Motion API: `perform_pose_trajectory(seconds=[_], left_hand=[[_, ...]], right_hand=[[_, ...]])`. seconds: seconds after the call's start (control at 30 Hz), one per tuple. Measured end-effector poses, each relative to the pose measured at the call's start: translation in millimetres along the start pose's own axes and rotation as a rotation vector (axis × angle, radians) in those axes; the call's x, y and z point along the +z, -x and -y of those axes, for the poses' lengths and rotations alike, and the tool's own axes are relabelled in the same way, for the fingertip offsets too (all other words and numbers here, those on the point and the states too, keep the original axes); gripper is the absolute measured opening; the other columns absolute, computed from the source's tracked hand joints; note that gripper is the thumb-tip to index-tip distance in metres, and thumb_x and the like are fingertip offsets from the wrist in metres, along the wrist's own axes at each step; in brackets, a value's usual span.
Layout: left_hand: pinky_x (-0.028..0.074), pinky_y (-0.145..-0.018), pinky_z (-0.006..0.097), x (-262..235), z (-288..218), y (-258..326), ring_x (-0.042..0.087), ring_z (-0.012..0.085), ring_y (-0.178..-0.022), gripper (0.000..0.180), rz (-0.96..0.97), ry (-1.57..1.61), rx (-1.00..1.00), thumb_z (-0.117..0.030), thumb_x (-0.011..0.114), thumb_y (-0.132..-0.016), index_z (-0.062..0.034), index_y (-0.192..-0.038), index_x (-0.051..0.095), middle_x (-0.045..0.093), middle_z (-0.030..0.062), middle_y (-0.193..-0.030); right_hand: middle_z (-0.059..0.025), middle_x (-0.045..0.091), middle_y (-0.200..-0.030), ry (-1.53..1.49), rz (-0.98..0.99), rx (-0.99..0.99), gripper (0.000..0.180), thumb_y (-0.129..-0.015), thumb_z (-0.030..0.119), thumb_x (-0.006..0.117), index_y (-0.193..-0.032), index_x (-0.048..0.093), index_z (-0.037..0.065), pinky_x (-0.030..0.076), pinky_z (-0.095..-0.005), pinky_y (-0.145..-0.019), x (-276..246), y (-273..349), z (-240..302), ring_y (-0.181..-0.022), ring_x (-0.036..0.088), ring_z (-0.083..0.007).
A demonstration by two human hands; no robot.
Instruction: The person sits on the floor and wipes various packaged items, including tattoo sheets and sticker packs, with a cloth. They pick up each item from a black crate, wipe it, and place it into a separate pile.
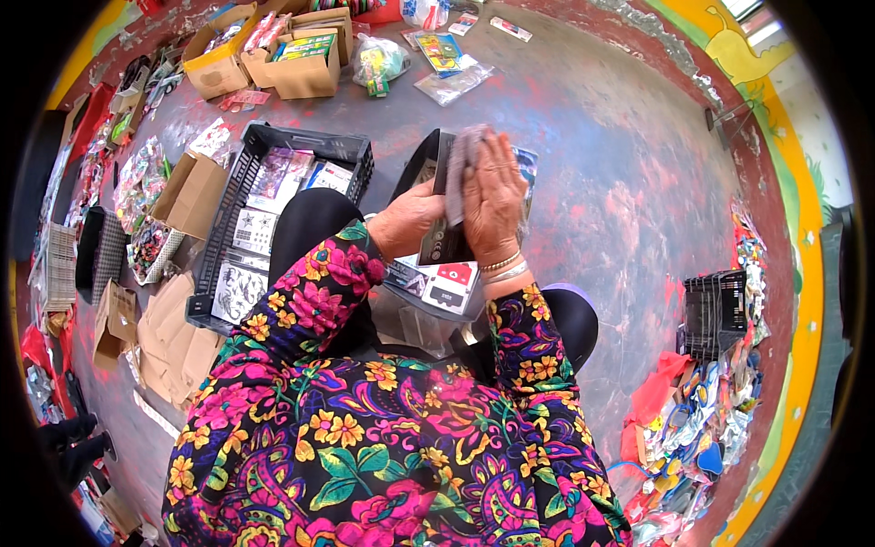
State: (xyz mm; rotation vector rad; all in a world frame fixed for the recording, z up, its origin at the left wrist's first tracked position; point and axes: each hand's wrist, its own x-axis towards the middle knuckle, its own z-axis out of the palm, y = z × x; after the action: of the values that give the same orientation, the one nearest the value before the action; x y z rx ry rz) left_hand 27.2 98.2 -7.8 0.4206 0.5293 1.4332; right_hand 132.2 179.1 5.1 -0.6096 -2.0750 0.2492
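My left hand (404, 220) grips the near left side of a dark flat box (435, 243), held on edge above a container. Against its right face, my right hand (493, 196) presses a grey cloth (464, 164), fingers straight and close together. Part of the cloth is hidden under the palm. Below lies a dark container (415, 170) between my knees, with a red and white item (449, 286) inside it. Something blue and white (526, 169) shows just beyond my right fingers; its kind is hidden.
A black plastic crate (363, 164) with flat packs stands left of my knee. Cardboard boxes (305, 80) and plastic bags (380, 60) sit at the far left. Another black crate (715, 314) stands by the right wall, near piles of small goods (697, 456).
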Motion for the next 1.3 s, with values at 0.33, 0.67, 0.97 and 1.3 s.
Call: perform_pose_trajectory(seconds=[0.33, 0.67, 0.97, 1.3], left_hand=[[0.051, -0.079, 0.039, 7.5, -42.7, 18.3, 0.062, 0.0257, -0.087, 0.029, -0.131, 0.031, 0.133, -0.006, 0.049, -0.083, 0.0037, -0.11, 0.05, 0.061, 0.0151, -0.099], [0.05, -0.079, 0.04, -8.3, -49.2, 7.7, 0.061, 0.0249, -0.091, 0.029, -0.085, 0.059, 0.146, -0.008, 0.049, -0.085, 0.0031, -0.111, 0.049, 0.06, 0.0148, -0.102], [0.018, -0.105, 0.037, -16.2, -23.1, -14.7, 0.03, 0.0215, -0.127, 0.079, -0.31, -0.268, 0.436, -0.036, 0.059, -0.083, -0.0074, -0.14, 0.013, 0.029, 0.0103, -0.139], [0.038, -0.094, 0.041, -14.6, -20.1, -8.0, 0.052, 0.0259, -0.103, 0.031, -0.068, 0.341, 0.187, -0.015, 0.044, -0.09, 0.0015, -0.117, 0.045, 0.053, 0.0139, -0.112]], right_hand=[[-0.0111, 0.063, -0.094, -1.365, -0.317, 1.208, 0.028, -0.089, 0.018, 0.048, -0.103, 0.057, -0.004, 0.051, -0.0299, -0.072, -32.9, 16.2, -97.8, -0.079, 0.062, -0.0219], [-0.0059, 0.063, -0.092, -1.41, 0.197, 0.972, 0.03, -0.083, 0.013, 0.059, -0.11, 0.054, 0.0, 0.051, -0.023, -0.065, -66.7, -4.1, -43.6, -0.074, 0.061, -0.0118], [-0.0049, 0.062, -0.084, 0.066, -0.106, 0.108, 0.027, -0.074, 0.006, 0.062, -0.1, 0.062, 0.005, 0.048, -0.0278, -0.064, -52.6, -9.8, -13.4, -0.075, 0.059, -0.017], [-0.0084, 0.058, -0.099, 0.056, 0.226, -0.157, 0.033, -0.072, 0.014, 0.062, -0.103, 0.058, 0.005, 0.046, -0.0316, -0.071, -14.1, 9.8, 38.2, -0.088, 0.056, -0.0244]])
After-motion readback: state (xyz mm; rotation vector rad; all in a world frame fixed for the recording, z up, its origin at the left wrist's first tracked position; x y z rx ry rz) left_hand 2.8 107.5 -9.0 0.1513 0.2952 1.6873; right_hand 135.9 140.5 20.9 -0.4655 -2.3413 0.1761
